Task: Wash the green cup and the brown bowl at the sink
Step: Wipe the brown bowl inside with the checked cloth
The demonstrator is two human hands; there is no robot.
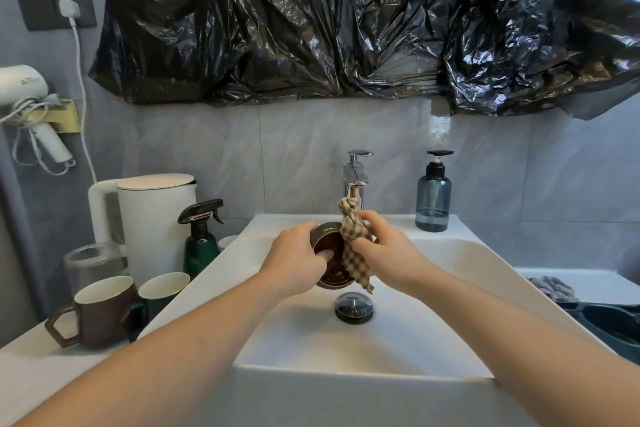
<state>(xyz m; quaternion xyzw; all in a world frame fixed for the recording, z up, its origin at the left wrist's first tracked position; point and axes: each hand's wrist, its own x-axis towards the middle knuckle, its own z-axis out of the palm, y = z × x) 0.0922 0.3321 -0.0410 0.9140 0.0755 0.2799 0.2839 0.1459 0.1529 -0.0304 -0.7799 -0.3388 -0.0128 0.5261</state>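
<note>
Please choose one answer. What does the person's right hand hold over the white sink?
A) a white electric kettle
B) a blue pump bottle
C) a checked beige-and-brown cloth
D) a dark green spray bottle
C: the right hand pinches the checked beige-and-brown cloth against the brown bowl, which the left hand holds tilted over the white sink.

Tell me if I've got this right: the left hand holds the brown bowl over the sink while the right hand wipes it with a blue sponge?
Not quite. The head view shows the right hand wiping with a checked cloth, not a blue sponge. The left hand does hold the brown bowl over the sink.
</note>
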